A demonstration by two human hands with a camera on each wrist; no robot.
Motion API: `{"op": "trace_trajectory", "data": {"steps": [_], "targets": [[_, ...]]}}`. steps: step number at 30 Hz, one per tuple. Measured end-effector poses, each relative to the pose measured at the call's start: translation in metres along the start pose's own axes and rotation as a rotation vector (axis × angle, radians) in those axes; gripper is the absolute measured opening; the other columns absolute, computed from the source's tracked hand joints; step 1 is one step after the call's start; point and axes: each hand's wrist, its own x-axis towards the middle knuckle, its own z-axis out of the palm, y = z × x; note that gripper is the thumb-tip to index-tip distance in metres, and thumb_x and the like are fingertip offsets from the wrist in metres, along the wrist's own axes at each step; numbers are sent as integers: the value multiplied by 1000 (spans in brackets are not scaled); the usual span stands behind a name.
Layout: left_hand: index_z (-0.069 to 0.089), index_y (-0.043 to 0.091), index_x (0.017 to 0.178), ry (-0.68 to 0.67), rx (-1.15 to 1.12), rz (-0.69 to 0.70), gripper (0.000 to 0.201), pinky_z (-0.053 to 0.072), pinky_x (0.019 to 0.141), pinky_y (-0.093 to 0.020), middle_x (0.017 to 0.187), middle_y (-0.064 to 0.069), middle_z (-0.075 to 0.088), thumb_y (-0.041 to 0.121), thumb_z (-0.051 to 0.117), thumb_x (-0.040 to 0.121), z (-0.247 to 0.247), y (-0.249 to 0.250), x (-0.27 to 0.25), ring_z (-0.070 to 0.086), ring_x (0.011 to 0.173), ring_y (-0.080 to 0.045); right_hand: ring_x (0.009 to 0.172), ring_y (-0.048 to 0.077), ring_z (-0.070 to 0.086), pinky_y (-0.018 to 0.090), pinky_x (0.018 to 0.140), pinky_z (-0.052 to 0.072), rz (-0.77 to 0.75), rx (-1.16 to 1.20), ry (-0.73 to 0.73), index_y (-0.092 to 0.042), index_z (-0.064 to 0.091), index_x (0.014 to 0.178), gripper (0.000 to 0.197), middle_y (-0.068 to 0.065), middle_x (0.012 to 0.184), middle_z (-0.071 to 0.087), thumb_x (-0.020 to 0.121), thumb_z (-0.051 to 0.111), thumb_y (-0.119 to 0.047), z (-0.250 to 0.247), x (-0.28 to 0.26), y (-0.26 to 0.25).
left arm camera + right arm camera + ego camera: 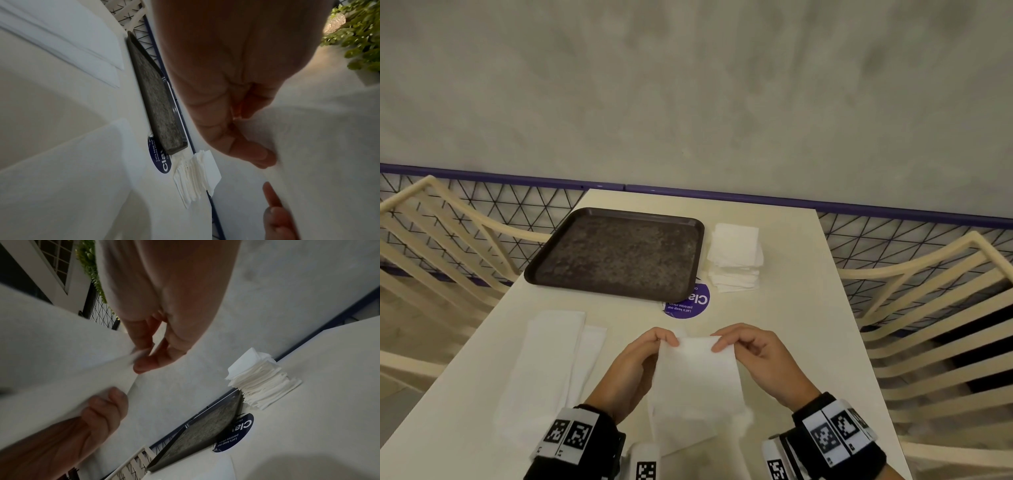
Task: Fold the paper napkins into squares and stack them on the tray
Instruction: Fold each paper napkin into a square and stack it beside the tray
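Above table (784, 308), hands pinching napkin (697, 377)

Left hand (642, 363) and right hand (753, 358) raised side by side, thumbs and forefingers pinching, wrists strapped with marker bands.

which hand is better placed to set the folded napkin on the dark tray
Left, likely. The dark rectangular tray lies ahead on the left hand's side; the right hand would cross over. Both pinch the white paper napkin.

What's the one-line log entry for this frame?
stage: folding | left hand: pinches napkin corner | right hand: pinches other corner | tray: no napkins | folded stack: beside tray
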Motion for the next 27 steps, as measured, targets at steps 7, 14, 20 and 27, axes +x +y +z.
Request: {"op": "trace_trajectory", "data": {"steps": [7, 14, 20, 27], "targets": [[59, 23, 103, 17, 198, 40, 16, 47, 74, -38, 88, -2, 69, 16, 47, 95, 0, -3, -1, 60, 80, -21, 87, 20, 64, 23, 77, 50, -47, 90, 40, -23, 75, 85, 41, 3, 92, 71, 89, 50, 10, 0, -1, -1], [66, 13, 102, 52, 51, -47, 36, 50, 85, -36, 100, -6, 72, 29, 34, 98, 6, 2, -2, 67, 90, -19, 92, 11, 63, 18, 81, 46, -68, 72, 49, -24, 77, 75, 50, -6, 90, 70, 84, 50, 17, -1, 0, -3], [67, 10, 104, -3, 138, -45, 43, 50, 85, -32, 98, -4, 72, 40, 37, 96, 7, 8, 1, 65, 94, -22, 89, 11, 64, 16, 76, 45, -66, 117, 33, -21, 72, 68, 49, -2, 91, 70, 85, 46, 17, 0, 2, -1], [67, 7, 97, 53, 272, 149, 14, 54, 72, -27, 90, -6, 72, 13, 58, 88, 6, 7, 4, 67, 77, -13, 97, 14, 63, 19, 79, 47, -70, 85, -1, -26, 70, 69, 38, -1, 101, 69, 76, 46, 3, -2, 1, -4]]}}
